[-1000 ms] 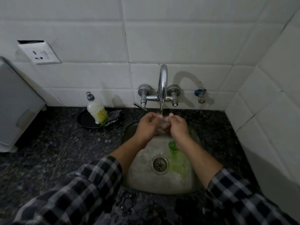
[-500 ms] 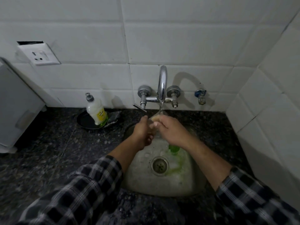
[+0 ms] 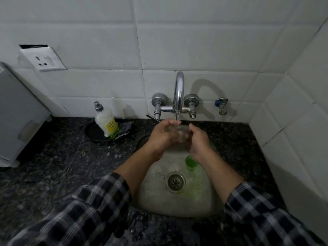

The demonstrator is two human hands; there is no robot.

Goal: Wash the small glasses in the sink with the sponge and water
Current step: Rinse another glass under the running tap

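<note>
Small glass [image 3: 179,134], clear, held under the stream of the tap [image 3: 178,93] above the sink [image 3: 152,201] — left hand [image 3: 164,134] and right hand [image 3: 197,140] each curl a grip round it from opposite sides, while a green glass [image 3: 191,161] stands in the basin near the drain [image 3: 176,182]. Rinsing likely goes best with the glass turned, mouth tipped to the water, the wet grip kept firm. Bench [image 3: 53,157] of dark speckled stone carries a soap bottle [image 3: 106,121] on a black dish [image 3: 92,134]; white tiled walls meet in a corner — a socket [image 3: 42,58] at left.
</note>
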